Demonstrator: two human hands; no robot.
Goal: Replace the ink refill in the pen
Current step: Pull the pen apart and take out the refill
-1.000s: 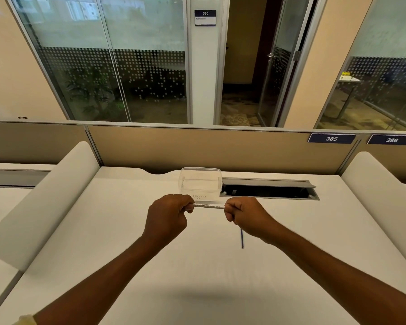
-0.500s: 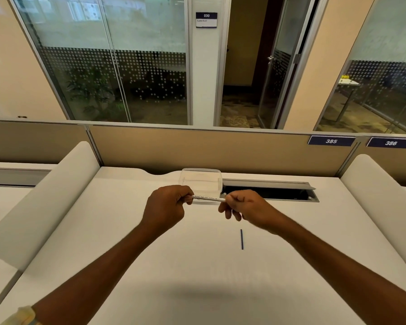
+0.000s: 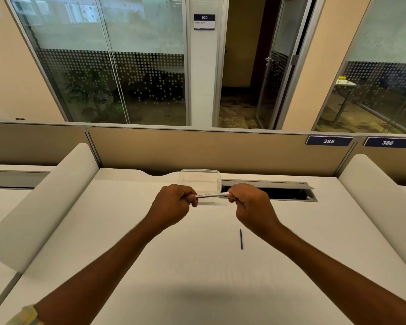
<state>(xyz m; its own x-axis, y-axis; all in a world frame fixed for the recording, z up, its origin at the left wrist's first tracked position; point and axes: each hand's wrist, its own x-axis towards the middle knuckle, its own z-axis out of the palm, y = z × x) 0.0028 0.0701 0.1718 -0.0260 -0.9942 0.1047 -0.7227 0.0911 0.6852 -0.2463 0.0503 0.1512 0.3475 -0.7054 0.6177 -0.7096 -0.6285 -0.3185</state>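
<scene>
Pen (image 3: 212,195): white barrel with printed text, held roughly level above the white desk (image 3: 150,266), in front of a clear plastic container (image 3: 200,180). Left hand (image 3: 172,205): closed around the pen's left end. Right hand (image 3: 250,202): fingers pinched on the pen's right end. Blue ink refill (image 3: 241,239): lying loose on the desk, below the right hand, not touching either hand.

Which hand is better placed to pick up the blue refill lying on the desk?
The right hand. The refill lies just below it, while the left hand is farther off and can keep holding the pen.
</scene>
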